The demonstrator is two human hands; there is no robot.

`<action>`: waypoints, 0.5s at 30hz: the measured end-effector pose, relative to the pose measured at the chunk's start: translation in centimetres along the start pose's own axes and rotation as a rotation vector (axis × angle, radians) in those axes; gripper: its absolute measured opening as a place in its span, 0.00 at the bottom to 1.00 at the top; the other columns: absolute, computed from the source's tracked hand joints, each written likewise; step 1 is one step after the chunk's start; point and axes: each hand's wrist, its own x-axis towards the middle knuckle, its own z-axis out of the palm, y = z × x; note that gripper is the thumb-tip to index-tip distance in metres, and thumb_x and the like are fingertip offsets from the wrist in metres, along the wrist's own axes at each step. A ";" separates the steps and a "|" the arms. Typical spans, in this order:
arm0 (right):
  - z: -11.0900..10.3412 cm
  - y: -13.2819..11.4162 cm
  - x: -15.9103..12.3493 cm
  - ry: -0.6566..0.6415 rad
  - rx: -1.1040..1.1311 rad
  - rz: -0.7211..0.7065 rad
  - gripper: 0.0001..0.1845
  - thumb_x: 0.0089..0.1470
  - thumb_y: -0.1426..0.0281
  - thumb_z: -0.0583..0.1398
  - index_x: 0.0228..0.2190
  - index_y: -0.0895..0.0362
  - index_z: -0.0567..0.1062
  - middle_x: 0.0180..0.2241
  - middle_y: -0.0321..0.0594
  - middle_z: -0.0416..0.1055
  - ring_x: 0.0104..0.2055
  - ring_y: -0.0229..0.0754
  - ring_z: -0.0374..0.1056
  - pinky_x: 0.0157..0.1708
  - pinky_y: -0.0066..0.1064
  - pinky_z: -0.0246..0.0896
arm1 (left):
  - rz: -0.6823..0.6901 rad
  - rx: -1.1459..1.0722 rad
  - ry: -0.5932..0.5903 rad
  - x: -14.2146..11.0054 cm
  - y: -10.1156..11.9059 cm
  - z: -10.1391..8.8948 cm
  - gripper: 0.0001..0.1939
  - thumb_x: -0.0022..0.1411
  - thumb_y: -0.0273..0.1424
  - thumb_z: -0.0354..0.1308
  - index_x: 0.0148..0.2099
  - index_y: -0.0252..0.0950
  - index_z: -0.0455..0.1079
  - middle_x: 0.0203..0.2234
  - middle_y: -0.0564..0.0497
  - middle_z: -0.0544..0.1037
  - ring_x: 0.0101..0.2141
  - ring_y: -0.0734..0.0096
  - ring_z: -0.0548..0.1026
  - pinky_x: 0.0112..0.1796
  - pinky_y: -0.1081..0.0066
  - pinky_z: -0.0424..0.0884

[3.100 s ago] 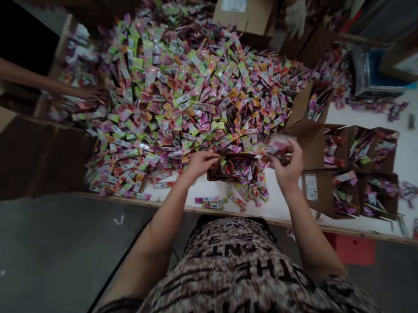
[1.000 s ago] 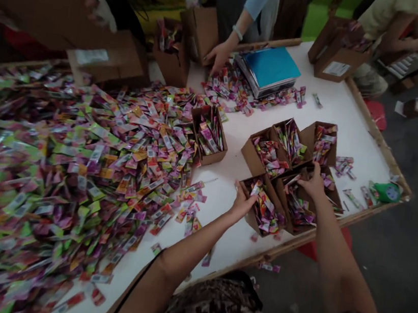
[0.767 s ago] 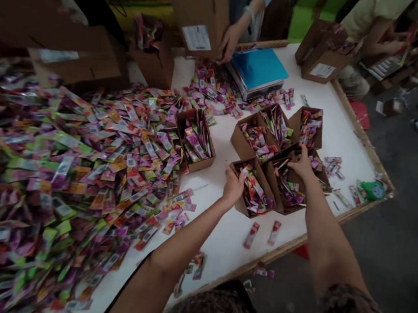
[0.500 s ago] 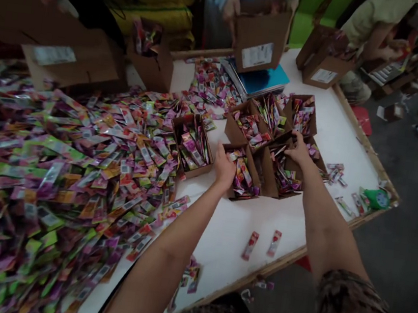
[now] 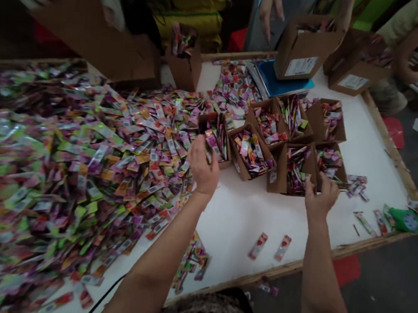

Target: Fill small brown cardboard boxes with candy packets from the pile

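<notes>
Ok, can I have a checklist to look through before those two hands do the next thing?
1. Small boxes standing, tops open: ok.
2. Left hand touching the leftmost small box: cannot tell; it is right beside it.
3. Right hand gripping firmly: cannot tell; its fingers are at the front boxes.
4. White table in front free of loose packets: not ok; two red packets lie there.
5. Same packet count in each box: cannot tell; they overlap.

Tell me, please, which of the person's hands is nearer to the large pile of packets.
The left hand: it is at the right edge of the pile, beside a box. The right hand is farther off, at the near side of other boxes.
</notes>
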 end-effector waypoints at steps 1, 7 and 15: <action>-0.2 0.1 -1.6 0.024 0.007 -0.001 0.31 0.59 0.55 0.58 0.57 0.61 0.72 0.52 0.57 0.70 0.58 0.58 0.63 0.61 0.53 0.56 | -0.086 0.045 0.057 -0.2 -1.1 -1.1 0.32 0.71 0.42 0.52 0.72 0.38 0.56 0.69 0.40 0.60 0.71 0.52 0.52 0.68 0.54 0.50; -0.1 -1.4 -4.2 0.034 0.029 0.004 0.21 0.62 0.58 0.54 0.45 0.57 0.79 0.52 0.56 0.71 0.59 0.61 0.62 0.60 0.58 0.55 | -0.438 0.115 -0.141 3.1 -4.0 0.8 0.21 0.73 0.32 0.46 0.59 0.29 0.71 0.51 0.32 0.78 0.55 0.48 0.76 0.57 0.57 0.68; 5.8 -14.4 -7.6 -0.507 0.404 -0.104 0.13 0.55 0.67 0.60 0.43 0.56 0.75 0.43 0.50 0.75 0.46 0.52 0.70 0.49 0.43 0.68 | -0.482 0.136 -0.177 3.8 -4.4 0.7 0.19 0.67 0.23 0.50 0.57 0.27 0.71 0.48 0.29 0.79 0.53 0.44 0.77 0.54 0.54 0.68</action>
